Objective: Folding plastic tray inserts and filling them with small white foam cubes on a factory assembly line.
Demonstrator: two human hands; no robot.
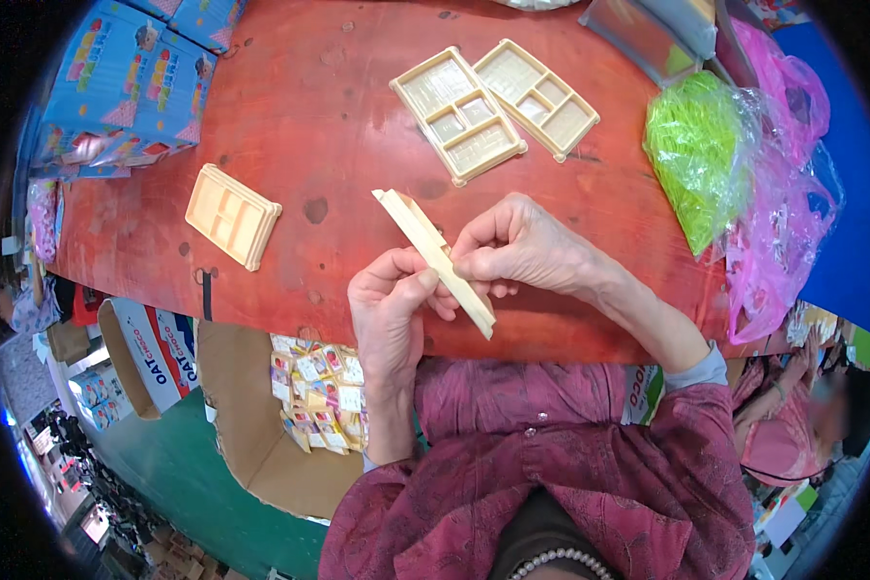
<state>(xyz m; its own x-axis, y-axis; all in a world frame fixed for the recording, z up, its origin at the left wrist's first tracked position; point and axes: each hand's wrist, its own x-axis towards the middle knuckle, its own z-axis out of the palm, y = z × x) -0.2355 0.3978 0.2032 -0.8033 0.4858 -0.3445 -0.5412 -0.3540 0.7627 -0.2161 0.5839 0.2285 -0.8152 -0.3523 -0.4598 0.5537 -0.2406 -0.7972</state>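
Note:
Between my two hands is a cream plastic compartment tray [418, 230], tilted and seen nearly edge-on. My left hand [389, 302] pinches its lower left edge, thumb on the side toward me. On the opposite side, my right hand [530, 246] grips it with thumb and bent fingers; some fingertips are hidden behind it. Whether it is one tray or several nested together, I cannot tell. Farther away on the red table lie two similar trays, the left tray [454, 135] overlapping the right tray [561, 124]. A small stack of trays [230, 217] rests at the left.
Blue printed boxes [116, 82] stand at the far left of the red table [309, 116]. At the right are a bag of bright green shreds [691, 145] and a pink plastic bag [778, 232]. Below the near edge, an open cardboard box [242, 411] holds many small packets [324, 391]. Another person [793, 416] is at right.

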